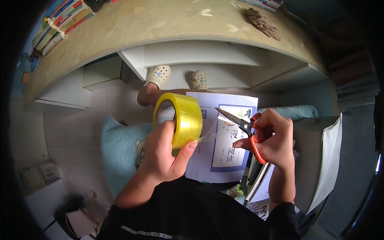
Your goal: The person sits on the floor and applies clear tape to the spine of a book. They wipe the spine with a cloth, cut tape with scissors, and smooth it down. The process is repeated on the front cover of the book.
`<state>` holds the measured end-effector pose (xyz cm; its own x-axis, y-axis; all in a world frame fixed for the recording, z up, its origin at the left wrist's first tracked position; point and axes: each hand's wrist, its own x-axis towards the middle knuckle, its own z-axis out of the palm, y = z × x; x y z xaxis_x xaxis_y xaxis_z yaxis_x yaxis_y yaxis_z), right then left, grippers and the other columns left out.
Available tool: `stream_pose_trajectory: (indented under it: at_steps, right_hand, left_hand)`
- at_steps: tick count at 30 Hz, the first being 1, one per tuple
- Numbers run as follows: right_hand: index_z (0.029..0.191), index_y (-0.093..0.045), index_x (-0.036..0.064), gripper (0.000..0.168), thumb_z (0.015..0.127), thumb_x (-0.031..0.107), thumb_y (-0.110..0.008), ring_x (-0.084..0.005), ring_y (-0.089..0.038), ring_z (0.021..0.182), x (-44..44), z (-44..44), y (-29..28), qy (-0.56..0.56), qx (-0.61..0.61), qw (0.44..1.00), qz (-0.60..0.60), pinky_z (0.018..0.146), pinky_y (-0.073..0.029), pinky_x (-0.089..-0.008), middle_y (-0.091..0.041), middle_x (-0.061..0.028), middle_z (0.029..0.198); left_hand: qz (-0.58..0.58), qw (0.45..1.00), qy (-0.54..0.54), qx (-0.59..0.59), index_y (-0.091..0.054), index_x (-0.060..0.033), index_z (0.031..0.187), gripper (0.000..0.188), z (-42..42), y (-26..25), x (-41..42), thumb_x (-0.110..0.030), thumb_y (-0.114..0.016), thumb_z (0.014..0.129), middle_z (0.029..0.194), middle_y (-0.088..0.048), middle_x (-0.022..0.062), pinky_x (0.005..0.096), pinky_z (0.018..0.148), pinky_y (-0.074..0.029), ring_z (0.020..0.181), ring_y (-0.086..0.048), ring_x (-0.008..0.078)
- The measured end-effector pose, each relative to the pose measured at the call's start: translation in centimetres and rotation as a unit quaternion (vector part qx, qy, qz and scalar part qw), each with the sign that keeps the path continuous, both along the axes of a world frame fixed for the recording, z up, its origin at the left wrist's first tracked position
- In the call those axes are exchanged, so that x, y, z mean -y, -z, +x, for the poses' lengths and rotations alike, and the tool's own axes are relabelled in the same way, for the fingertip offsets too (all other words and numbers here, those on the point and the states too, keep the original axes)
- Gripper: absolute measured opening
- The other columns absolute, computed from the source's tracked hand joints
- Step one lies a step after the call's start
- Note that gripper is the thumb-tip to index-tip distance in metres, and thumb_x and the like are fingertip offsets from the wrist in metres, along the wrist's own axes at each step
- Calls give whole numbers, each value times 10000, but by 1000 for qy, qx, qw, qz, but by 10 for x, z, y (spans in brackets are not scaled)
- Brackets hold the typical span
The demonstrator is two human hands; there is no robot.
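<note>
My left hand (163, 156) grips a wide roll of yellow packing tape (189, 120), fingers hooked into its core and thumb at the lower edge. From the thumb, a clear strip of tape (214, 136) stretches towards my right hand (273, 141). That hand has its fingers on the red handles of a pair of scissors (240, 121), whose blades point up and to the left and look nearly closed. Below both hands, a book with a white and purple cover (198, 171) lies on my lap. The strip's far end is hard to make out near the scissors.
A patterned desk top (168, 21) spans the front, with books (67, 18) at its left and a brown cloth (262, 24) at its right. A grey fabric storage box (312, 159) stands at my right, beside more books (261, 180). A blue cushion (120, 150) lies left.
</note>
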<state>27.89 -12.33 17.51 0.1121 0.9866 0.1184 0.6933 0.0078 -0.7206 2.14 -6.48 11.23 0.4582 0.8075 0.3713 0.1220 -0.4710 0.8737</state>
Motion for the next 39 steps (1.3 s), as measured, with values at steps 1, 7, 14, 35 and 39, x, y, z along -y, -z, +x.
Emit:
stream_pose_trajectory:
  at_steps: [1,7,14,35,39]
  right_hand:
    - [693,-535,15,618,518,352,-1023,-48,-458,497,0,2,2,6,-13,1000,-28,467,-397,-206,-544,-36,580]
    - [646,-530,18,593,541,340,-1016,-100,-453,551,-14,8,7,-9,-76,982,-174,519,-417,-288,-517,-28,556]
    - [665,-537,27,577,578,352,-1006,-71,-434,584,-20,17,19,-26,-172,957,-232,520,-378,-264,-522,24,594]
    - [709,-579,37,546,632,404,-976,-24,-469,590,-1,26,17,-42,-293,925,-240,531,-374,-210,-555,44,629]
    - [705,-586,21,546,623,383,-987,-52,-474,578,-10,25,16,-3,-225,942,-249,511,-380,-242,-549,32,612]
  left_hand:
    - [0,1000,-10,-21,-584,18,1037,249,0,2,-2,-173,-674,907,841,-664,172,392,623,-512,700,-655,350]
    - [-32,997,-23,-62,-583,14,1031,231,1,10,-13,-159,-675,909,829,-679,167,384,614,-514,682,-664,349]
    - [-113,993,20,-12,-578,34,1073,241,5,9,-16,-131,-664,920,870,-693,147,339,677,-532,740,-691,278]
    - [34,990,-75,-116,-582,15,1009,243,-5,-12,-26,-164,-710,905,830,-649,172,401,655,-502,705,-629,377]
    - [184,959,-119,-177,-570,31,1046,270,4,-25,-77,-128,-708,877,963,-611,190,458,719,-489,843,-612,394]
